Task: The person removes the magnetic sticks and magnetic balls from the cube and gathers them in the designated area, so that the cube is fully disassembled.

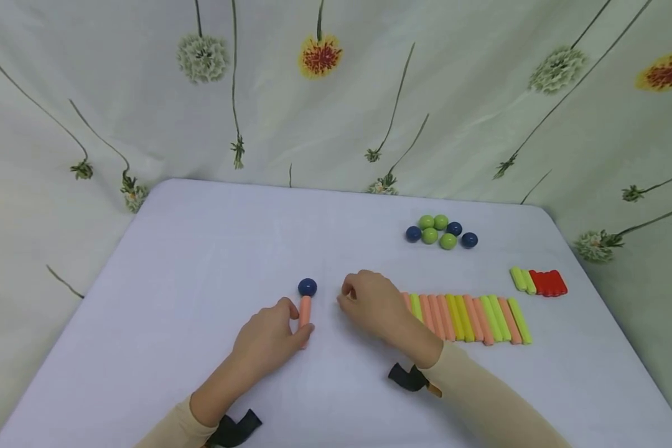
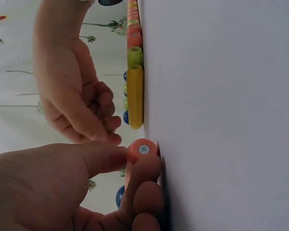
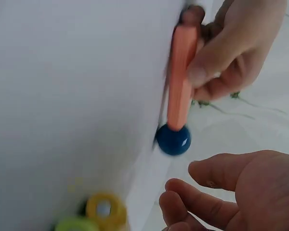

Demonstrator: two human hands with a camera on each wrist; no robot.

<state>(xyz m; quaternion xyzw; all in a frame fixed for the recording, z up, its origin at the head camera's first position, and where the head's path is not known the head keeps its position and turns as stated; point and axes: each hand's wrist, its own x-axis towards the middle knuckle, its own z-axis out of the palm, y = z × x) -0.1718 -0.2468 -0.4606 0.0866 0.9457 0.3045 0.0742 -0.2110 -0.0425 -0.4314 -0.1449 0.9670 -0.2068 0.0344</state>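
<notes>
My left hand pinches a salmon-orange rod between thumb and fingers on the white table. At the rod's far end sits a dark blue ball, joined end to end with it in the right wrist view. The rod's near end shows a small pale disc in its centre in the left wrist view. To the right of the rod is my right hand, its fingers loosely bent, nothing between thumb and fingertips. The right wrist view puts its thumb and fingers close to the blue ball.
A row of orange, yellow and lime rods lies right of my right hand, which covers its left end. Several green and blue balls are grouped farther back. Short red pieces and lime pieces lie near the table's right edge.
</notes>
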